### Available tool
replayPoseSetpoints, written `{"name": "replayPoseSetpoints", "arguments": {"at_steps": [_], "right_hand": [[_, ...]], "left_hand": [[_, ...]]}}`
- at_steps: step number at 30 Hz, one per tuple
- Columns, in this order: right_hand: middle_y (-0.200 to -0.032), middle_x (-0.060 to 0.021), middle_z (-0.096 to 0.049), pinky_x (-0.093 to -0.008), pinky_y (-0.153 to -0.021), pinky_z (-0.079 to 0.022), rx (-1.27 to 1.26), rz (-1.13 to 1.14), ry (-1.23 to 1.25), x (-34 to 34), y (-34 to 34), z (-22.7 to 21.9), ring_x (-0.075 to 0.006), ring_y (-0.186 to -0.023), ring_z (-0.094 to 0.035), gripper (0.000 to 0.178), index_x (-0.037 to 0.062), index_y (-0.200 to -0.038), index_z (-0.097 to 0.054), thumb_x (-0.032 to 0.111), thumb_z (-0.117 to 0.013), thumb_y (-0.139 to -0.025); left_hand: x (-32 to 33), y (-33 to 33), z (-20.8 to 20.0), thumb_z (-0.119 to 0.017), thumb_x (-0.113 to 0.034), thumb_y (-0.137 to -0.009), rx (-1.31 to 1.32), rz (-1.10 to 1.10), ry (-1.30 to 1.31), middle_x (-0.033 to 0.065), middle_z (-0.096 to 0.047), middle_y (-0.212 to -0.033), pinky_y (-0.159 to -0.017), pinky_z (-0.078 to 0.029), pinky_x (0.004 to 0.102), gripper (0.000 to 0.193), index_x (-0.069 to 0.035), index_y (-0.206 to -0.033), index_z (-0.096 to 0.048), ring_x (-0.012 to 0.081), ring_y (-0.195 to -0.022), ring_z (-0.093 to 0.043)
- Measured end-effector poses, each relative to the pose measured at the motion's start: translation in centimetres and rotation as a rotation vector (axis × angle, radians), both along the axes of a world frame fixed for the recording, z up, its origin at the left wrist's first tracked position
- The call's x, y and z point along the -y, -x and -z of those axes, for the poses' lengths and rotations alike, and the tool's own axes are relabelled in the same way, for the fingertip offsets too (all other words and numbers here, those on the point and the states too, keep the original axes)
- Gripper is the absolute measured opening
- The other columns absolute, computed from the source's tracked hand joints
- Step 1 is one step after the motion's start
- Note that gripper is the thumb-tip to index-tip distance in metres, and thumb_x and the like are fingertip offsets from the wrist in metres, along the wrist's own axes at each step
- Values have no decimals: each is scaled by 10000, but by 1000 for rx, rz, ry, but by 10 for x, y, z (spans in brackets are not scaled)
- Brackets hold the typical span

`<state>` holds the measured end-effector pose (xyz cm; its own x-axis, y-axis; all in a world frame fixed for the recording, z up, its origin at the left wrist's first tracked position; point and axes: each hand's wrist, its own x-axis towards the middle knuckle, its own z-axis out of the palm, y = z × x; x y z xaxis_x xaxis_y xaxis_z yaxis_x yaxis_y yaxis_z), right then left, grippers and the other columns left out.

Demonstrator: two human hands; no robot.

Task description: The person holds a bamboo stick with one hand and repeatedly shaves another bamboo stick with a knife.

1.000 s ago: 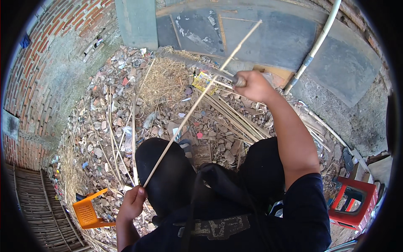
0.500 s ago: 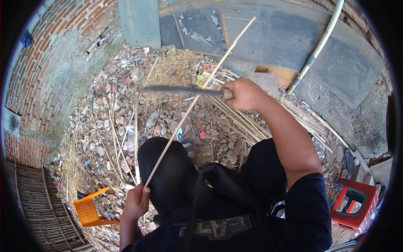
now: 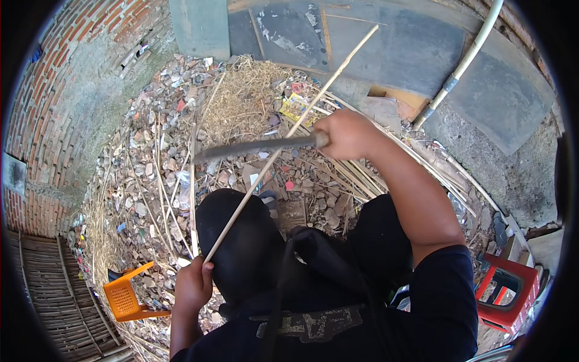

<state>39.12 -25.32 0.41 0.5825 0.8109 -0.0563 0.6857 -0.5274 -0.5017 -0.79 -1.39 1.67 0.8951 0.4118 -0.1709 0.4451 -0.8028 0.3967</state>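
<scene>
My left hand (image 3: 193, 282) is closed around the near end of a long pale stick (image 3: 243, 203), which looks like split bamboo. The stick slants up and away to the right, passing over my left knee. In my right hand (image 3: 346, 134) is the handle of a machete (image 3: 253, 147), its long dark blade pointing left. The blade lies across the stick around mid-length, close to my right fist; whether its edge touches the wood I cannot tell. Below the right hand, a bundle of similar bamboo strips (image 3: 345, 172) rests on the ground.
Stones and litter cover the ground, with dry straw shavings (image 3: 244, 96) ahead. More thin sticks (image 3: 161, 187) lie to the left. An orange plastic chair (image 3: 125, 300) sits at lower left, a red plastic stool (image 3: 512, 289) at lower right. A brick wall (image 3: 54, 114) and a pole (image 3: 458, 72) bound the space.
The machete blade has come lower and nearer along the stick, its tip tilting down. The far end of the stick has shifted slightly right. Both hands keep their holds.
</scene>
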Motion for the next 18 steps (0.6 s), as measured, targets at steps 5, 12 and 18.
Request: {"name": "replayPoseSetpoints", "arguments": {"at_steps": [5, 12, 18], "right_hand": [[-764, -173, -663, -445, -731, -526, -39, 180, -9, 7, -22, 23, -336, -741, -650, 256, 38, -872, -673, 271, -726, -780], [-844, -197, -697, -452, -767, -522, -12, 50, 123, -3, 0, -11, -363, -825, -679, 294, 44, -995, -709, 243, -712, -779], [-763, -190, -669, -438, -743, -519, -50, 231, -71, 20, -36, 20, -347, -757, -659, 266, 10, -934, -691, 222, -715, -776]], "left_hand": [[-1, -6, 4, -496, -307, -1044, 26, 23, -26, 240, -556, -595, -532, -420, 549, 346, -28, -840, -502, 500, -610, -578], [7, 4, 10, -531, -251, -1020, 0, -53, -137, 256, -579, -614, -535, -433, 561, 258, -28, -892, -525, 498, -612, -593], [4, -6, 5, -539, -247, -1018, -24, -3, -97, 252, -587, -624, -559, -438, 562, 260, -24, -885, -524, 496, -634, -600]]}}
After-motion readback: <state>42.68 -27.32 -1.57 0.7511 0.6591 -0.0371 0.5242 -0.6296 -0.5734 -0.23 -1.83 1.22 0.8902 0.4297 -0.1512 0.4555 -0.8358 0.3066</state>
